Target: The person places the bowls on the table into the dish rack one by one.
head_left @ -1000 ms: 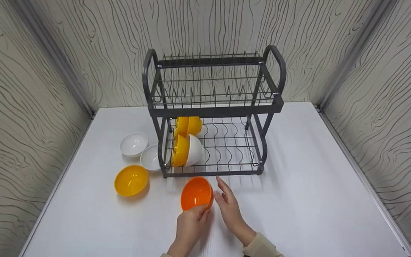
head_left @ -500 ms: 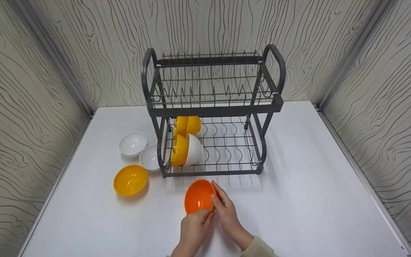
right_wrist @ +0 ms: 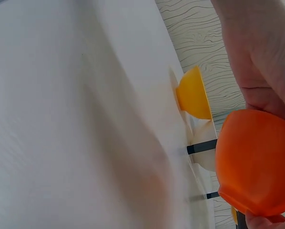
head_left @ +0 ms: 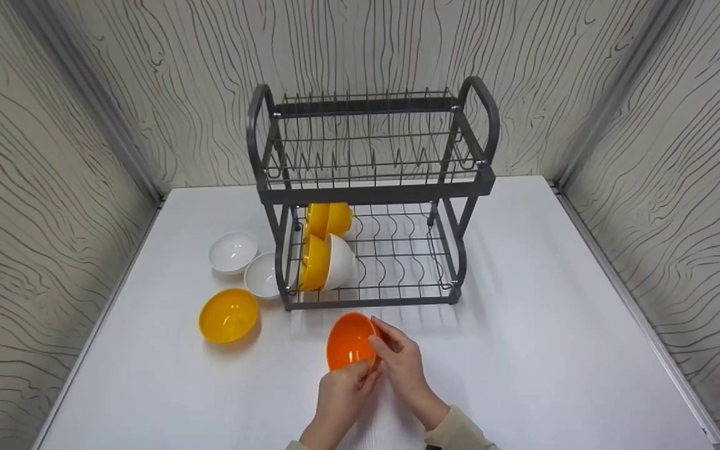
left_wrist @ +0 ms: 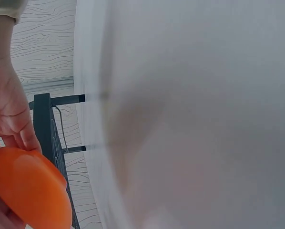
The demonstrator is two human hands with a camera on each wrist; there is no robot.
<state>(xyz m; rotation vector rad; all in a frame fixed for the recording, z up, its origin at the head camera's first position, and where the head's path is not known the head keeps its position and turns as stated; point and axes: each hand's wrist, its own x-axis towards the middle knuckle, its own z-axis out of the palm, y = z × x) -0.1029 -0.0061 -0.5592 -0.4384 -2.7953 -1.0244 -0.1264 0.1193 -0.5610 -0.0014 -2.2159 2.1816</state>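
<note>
An orange bowl (head_left: 349,340) is held up, tilted, in front of the rack in the head view. My left hand (head_left: 342,395) grips its near rim, thumb on the inside. On the bowl's right side, my right hand (head_left: 405,370) holds the rim between thumb and fingers. The left wrist view has the bowl (left_wrist: 30,186) at the lower left, its outside showing, with a hand (left_wrist: 9,105) above it. From the right wrist, the bowl's outer wall (right_wrist: 257,160) appears raised off the table; some fingertips are hidden behind it.
A dark two-tier dish rack (head_left: 372,305) stands behind the hands. Its lower tier holds yellow bowls (head_left: 315,262) and a white bowl (head_left: 341,262) on edge at the left. Left of it sit a yellow bowl (head_left: 229,315) and two white bowls, one white bowl (head_left: 234,252) farther back.
My right hand has come in from beside the orange bowl and taken hold of its right rim. The bowl and my left hand have shifted slightly right.
</note>
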